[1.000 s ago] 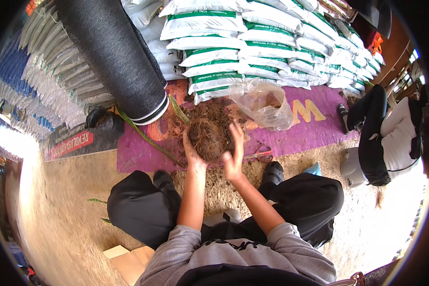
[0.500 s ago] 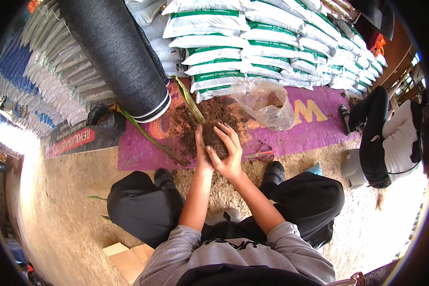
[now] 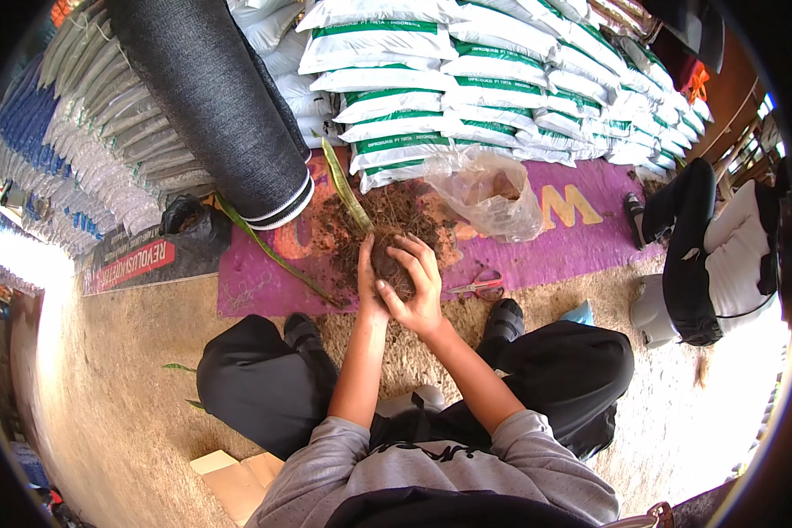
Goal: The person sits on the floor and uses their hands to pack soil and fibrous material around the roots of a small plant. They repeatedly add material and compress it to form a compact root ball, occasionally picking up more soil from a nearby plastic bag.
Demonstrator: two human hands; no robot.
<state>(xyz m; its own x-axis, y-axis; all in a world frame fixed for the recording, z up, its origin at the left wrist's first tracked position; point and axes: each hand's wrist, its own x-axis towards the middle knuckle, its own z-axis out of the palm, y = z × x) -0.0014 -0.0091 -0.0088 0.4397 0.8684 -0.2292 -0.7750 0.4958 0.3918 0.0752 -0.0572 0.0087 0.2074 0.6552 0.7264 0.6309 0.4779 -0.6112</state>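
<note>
Stacked white-and-green sacks (image 3: 466, 79) fill the back of the space, with a big black mesh roll (image 3: 211, 97) leaning against them at the left. Below lies a purple mat (image 3: 537, 246) on the sandy floor (image 3: 106, 378), strewn with brown fibre. A second person in black and white (image 3: 722, 255) sits at the right edge. Near the mat's middle rests a clear plastic bag (image 3: 493, 194). Both hands cup a dark root ball (image 3: 392, 268) just above the mat — left hand (image 3: 367, 277) pressed along its side, right hand (image 3: 418, 286) wrapped over it, fingers curled. A long green leaf (image 3: 343, 185) rises from it. Small scissors (image 3: 477, 287) lie just beside the right hand.
</note>
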